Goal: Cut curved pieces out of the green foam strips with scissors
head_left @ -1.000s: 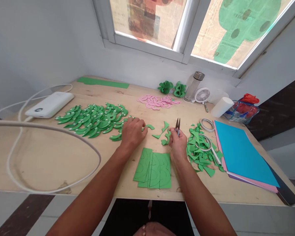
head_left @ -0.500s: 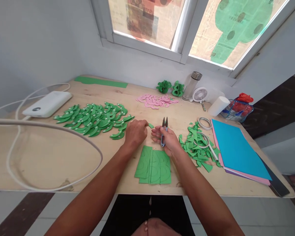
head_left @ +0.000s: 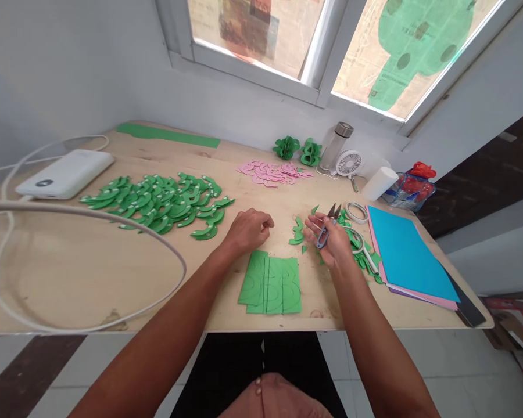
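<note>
Shifted right since the earlier frame, the right hand (head_left: 337, 244) is beside the scraps (head_left: 359, 261), outer fingers spread, snips (head_left: 323, 235) held against its palm. Nearest, marked green sheets (head_left: 282, 287) lie whole, apparently the part not yet cut. Beyond them, the left hand (head_left: 249, 229) has curled fingers; whether it pinches anything cannot be told. To its left, green crescents (head_left: 165, 203), seemingly already cut, form a large heap; farther back are pink cutouts (head_left: 272, 173) and two green rosettes (head_left: 286, 148).
</note>
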Demonstrator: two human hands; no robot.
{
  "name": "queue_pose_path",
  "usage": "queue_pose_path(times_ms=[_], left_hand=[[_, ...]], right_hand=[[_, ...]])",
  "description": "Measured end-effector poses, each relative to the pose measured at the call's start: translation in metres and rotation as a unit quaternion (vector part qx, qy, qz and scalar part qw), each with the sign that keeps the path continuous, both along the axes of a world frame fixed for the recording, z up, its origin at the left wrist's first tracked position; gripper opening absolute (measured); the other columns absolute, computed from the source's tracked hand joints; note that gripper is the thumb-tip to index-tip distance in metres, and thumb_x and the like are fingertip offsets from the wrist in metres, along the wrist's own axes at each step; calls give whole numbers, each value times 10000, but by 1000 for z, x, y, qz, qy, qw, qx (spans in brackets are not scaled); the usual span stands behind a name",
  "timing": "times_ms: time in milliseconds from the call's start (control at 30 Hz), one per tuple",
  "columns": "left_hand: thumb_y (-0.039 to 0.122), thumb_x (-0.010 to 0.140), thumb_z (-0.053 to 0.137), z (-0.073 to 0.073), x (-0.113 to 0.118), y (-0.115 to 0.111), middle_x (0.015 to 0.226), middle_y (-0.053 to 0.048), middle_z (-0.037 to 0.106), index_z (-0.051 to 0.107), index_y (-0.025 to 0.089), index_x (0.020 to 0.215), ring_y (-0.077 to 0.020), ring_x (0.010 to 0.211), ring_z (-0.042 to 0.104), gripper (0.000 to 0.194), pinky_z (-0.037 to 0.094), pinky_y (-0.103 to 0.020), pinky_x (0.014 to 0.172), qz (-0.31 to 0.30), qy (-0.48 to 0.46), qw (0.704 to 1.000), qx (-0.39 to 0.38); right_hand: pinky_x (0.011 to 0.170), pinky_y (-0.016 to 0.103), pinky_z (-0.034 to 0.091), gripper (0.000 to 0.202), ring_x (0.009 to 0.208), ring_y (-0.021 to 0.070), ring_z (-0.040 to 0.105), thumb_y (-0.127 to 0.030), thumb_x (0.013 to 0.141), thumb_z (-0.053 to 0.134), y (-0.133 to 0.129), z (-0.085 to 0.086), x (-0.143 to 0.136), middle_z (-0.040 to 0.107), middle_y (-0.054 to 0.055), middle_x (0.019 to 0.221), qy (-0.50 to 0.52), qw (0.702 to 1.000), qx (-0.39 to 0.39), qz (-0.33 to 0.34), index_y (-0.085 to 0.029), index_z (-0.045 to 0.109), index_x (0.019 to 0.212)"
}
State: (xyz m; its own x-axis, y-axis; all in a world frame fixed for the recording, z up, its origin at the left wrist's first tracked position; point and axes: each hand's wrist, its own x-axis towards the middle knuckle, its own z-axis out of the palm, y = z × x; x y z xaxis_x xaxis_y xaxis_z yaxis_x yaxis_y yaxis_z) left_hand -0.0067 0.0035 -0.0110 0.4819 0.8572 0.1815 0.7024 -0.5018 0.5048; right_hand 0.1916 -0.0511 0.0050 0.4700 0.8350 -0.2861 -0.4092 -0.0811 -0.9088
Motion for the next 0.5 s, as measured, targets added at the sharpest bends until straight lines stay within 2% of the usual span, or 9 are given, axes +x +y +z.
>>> queue_pose_path(times_ms=[67,133,167,200,233,267,400,500], left_hand=[[153,746,504,2,0,-2,859,-31,747,691,220,792,-234,897,633,204,449,-343,791,-30,4,999,-10],[201,751,522,2,0,-3,832,-34,739,690,217,774,-234,877,629,170,443,-338,767,-55,10,998,-16],[220,746,535,2,0,-3,820,-35,735,691,217,767,-234,868,628,158,440,-337,756,-68,14,997,-18],[233,737,549,1,0,-3,810,-36,731,693,218,760,-234,861,627,146,436,-336,748,-80,19,996,-21],[241,728,563,0,1,-3,800,-35,727,693,219,753,-234,856,625,134,433,-335,744,-93,23,995,-26],[248,720,578,-1,1,-3,790,-34,723,693,221,747,-233,853,623,121,429,-334,744,-105,26,994,-30],[261,706,624,-2,1,-3,761,-28,715,687,227,744,-234,860,610,81,413,-333,753,-126,30,991,-46],[256,710,628,-1,0,-3,773,-28,711,685,226,747,-230,870,607,74,407,-328,761,-125,28,990,-49]], right_hand=[[475,230,500,161,617,139,644,-230,898,482,-6,4,9,723,67,814,-63,998,22,7,-176,625,848],[372,202,366,180,443,95,516,-273,888,468,-8,6,18,716,54,771,-185,983,19,15,-169,615,890],[362,211,333,212,400,85,456,-293,889,448,-6,6,21,714,52,766,-275,961,-1,31,-161,611,922],[371,225,327,256,387,86,425,-313,894,420,-4,5,24,713,55,766,-370,927,-24,53,-152,610,951],[399,238,348,291,404,96,439,-330,899,398,-2,4,25,715,57,774,-452,887,-47,84,-148,613,967],[440,249,374,294,445,112,480,-340,891,413,1,3,25,716,60,773,-496,859,-61,107,-146,626,950],[631,275,416,145,723,201,627,-299,795,585,7,-2,13,715,60,745,-577,794,-95,165,-183,662,756],[676,308,406,155,839,269,647,-332,772,644,5,-5,0,728,125,822,-628,743,-141,185,-181,675,759]])
